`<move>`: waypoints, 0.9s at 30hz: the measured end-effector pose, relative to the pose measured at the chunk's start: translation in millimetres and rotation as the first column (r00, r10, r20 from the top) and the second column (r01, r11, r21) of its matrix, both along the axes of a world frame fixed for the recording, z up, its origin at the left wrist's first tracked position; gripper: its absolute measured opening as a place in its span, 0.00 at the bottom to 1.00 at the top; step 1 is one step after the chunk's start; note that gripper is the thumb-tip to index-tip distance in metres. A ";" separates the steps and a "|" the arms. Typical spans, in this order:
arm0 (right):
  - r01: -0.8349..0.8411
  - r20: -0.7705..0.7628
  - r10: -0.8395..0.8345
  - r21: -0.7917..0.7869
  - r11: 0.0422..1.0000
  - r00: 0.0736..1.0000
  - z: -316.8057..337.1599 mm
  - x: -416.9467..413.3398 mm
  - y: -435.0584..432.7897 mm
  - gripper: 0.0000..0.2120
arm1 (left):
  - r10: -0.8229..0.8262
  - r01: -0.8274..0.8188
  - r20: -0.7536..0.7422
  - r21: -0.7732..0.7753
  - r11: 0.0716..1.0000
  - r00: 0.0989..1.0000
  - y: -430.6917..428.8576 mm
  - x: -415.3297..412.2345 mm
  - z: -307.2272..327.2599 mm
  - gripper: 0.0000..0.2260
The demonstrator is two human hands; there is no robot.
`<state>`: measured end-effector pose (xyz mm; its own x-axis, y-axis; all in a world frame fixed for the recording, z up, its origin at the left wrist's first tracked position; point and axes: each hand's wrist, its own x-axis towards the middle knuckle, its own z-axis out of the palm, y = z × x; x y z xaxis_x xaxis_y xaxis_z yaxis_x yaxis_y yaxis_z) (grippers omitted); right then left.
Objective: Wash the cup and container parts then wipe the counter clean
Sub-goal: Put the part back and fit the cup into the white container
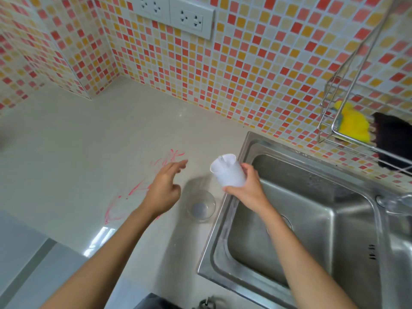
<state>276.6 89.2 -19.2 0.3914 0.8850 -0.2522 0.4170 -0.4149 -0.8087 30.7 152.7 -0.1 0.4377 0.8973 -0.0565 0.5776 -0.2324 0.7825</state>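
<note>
My right hand [247, 188] grips a white translucent plastic cup [227, 171], tilted with its mouth toward the upper left, above the left rim of the steel sink [225, 228]. Something white stands inside the cup. My left hand [163, 190] hovers open over the beige counter [89, 152], fingers spread, holding nothing. A clear glass cup [201, 207] stands upright on the counter between my two hands, just left of the sink. Red smear marks [142, 181] streak the counter under and beyond my left hand.
A wire rack [347, 134] on the tiled wall at the right holds a yellow sponge [354, 123] and a dark cloth [394, 141]. A faucet [399, 204] sits at the sink's right edge. Wall sockets [176, 14] are mounted above the counter.
</note>
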 end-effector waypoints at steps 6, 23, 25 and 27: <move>-0.144 0.194 0.171 -0.145 0.979 0.966 27.3 16.3 -59.6 0.36 | -0.205 0.194 -0.015 -0.262 0.945 0.979 -44.4 -11.6 -31.5 0.40; -0.454 0.520 0.486 -0.199 0.868 0.702 88.5 -74.2 -22.4 0.39 | -0.089 0.132 0.152 -0.302 0.944 0.984 -42.1 13.1 -39.7 0.51; -0.487 0.550 0.542 -0.258 0.834 0.636 83.8 -83.9 -19.5 0.40 | -0.079 0.138 0.189 -0.325 0.936 0.979 -47.6 7.0 -44.0 0.53; -0.505 0.565 0.569 -0.286 0.814 0.597 72.8 -88.5 -19.5 0.41 | -0.078 0.141 0.209 -0.305 0.942 0.975 -52.0 4.5 -47.4 0.50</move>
